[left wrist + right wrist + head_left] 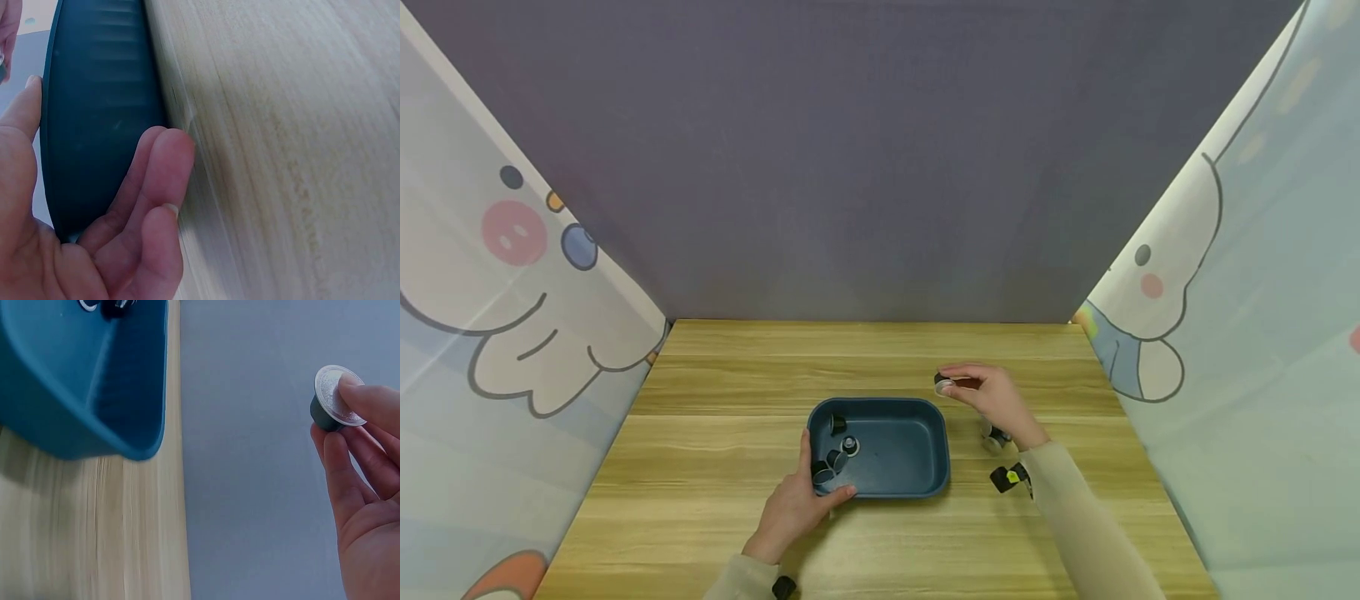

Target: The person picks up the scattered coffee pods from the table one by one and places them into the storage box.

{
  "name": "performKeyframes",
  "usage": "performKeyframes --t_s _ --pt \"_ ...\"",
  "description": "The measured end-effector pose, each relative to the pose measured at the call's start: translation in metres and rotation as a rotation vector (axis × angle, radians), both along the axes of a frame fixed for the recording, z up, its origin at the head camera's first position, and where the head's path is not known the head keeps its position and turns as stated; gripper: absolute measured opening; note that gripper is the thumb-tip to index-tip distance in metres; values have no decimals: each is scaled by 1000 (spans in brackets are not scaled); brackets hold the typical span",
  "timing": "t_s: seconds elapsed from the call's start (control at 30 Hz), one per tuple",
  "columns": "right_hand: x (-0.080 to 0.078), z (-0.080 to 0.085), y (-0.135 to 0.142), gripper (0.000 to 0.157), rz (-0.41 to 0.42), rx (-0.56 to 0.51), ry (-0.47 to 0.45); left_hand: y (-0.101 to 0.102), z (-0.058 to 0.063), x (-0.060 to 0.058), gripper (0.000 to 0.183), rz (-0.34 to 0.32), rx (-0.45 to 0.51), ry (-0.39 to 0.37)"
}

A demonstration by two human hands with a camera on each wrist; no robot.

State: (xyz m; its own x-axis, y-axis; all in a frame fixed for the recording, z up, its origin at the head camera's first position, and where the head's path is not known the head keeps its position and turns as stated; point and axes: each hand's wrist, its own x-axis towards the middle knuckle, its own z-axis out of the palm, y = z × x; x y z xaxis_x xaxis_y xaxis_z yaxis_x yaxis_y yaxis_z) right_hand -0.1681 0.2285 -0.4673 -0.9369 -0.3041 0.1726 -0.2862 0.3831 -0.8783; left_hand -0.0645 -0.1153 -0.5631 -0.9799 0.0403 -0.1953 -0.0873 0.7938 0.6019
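The right hand (996, 398) pinches a small dark coffee capsule with a silver foil lid (331, 400) between thumb and fingertips, raised above the wooden table (715, 467), just beyond the far right corner of the dark blue rectangular plastic tray (917, 479). The left hand (793, 508) grips the tray's near left corner, thumb over the rim and fingers against the outer wall. Several similar capsules (837, 450) lie inside the tray's left part. More capsules (996, 437) rest on the table right of the tray.
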Motion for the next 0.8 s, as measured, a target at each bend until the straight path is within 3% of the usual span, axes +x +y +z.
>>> performKeyframes --t_s 0.13,0.2,0.37,0.8 --pt "3 19 -20 31 43 4 6 0 -1 0 130 -1 2 -6" --pt "0 21 -27 31 58 22 6 0 -1 1 130 0 4 -7" --pt "-15 0 -36 32 98 5 31 0 -1 1 130 6 6 -6" --pt "-22 -9 -62 30 177 16 28 0 -2 -1 130 9 -1 9"
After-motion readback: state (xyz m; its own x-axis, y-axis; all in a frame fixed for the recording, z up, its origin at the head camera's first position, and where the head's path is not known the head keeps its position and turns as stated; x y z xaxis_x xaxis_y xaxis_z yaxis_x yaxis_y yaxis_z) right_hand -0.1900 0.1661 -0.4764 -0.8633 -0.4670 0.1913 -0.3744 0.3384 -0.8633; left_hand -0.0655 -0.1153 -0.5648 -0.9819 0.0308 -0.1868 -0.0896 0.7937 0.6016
